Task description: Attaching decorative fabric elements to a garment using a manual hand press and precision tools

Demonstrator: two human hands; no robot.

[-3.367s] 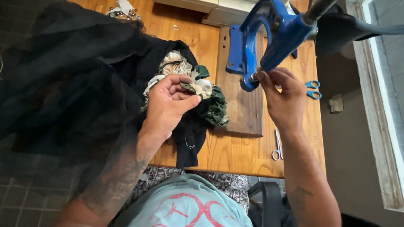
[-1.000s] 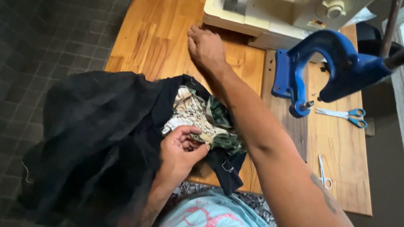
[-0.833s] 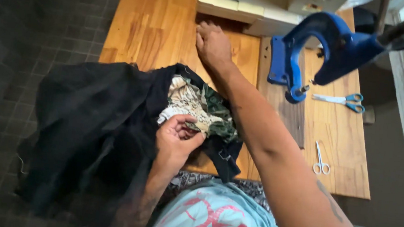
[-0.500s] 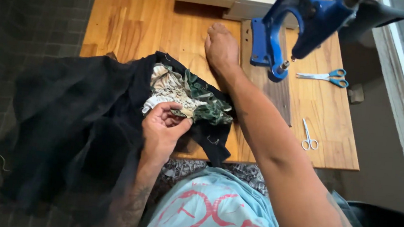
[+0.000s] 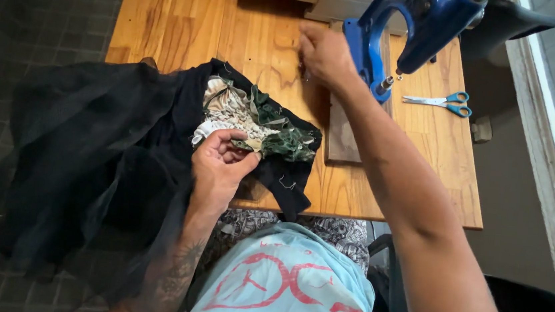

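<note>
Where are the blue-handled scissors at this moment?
The blue-handled scissors lie on the wooden table near its right edge, just right of the blue press, beyond the right hand.

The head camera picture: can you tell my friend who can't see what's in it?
A person's left hand pinches patterned fabric lying on black cloth at a wooden table. Their right hand reaches beside a blue press; scissors lie to its right.
</note>
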